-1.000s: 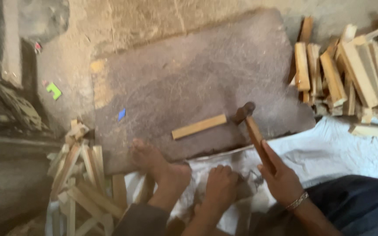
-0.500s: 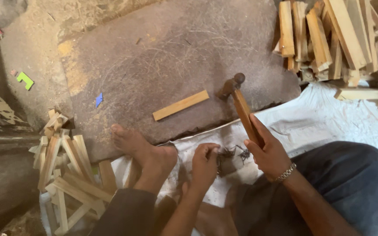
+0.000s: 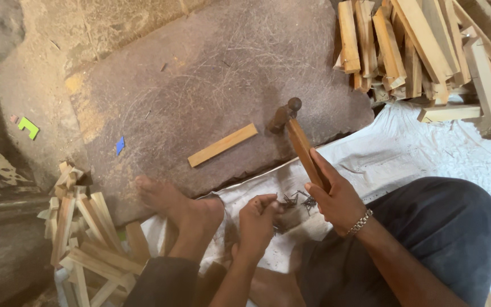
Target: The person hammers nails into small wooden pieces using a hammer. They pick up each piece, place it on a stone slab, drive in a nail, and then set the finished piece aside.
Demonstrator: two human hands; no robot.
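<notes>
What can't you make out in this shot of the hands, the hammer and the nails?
All in the head view:
- Left hand: fingertips curl under, so whether they pinch a nail is hidden.
- Nails: too small and dark to count.
- Hammer: the handle's lower end is covered by the right hand.
- Stick pile: cut off by the top and right edges.
- Wooden strip: nail marks too fine to see.
</notes>
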